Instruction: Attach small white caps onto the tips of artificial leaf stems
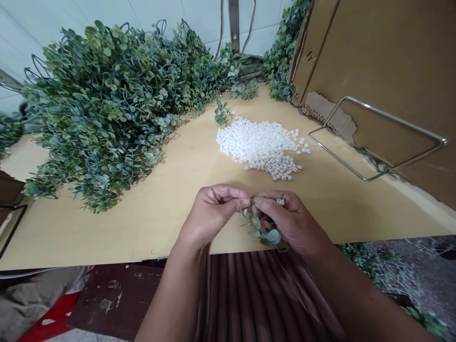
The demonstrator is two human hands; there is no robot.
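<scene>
One broad, pale surface [171, 223] spreads under and beyond your left hand [213, 213] and right hand [292, 218], with its near edge just below them. Far to the right of your hands, brown cardboard [384, 71] stands at the back and side. A bulky mound of small-leaved greenery [117, 85] fills the surface to the left of your hands and beyond them. Dark ribbed cloth [256, 294] lies below your hands, between your forearms. A bent metal frame [395, 119] stands tilted by the cardboard, beyond your hands to the right. Straight ahead of your hands, well short of the wall, a loose white heap [256, 142] of little pieces sits on the surface. Your hands are close together, thumbs and fingers clamped on the upper end of a sprig [272, 236]; whether the fingertips touch each other, you cannot tell here. Its leaves hang between your palms, nearer the right. A smaller twig [221, 114] lies beyond your hands, at the heap's far left edge.
</scene>
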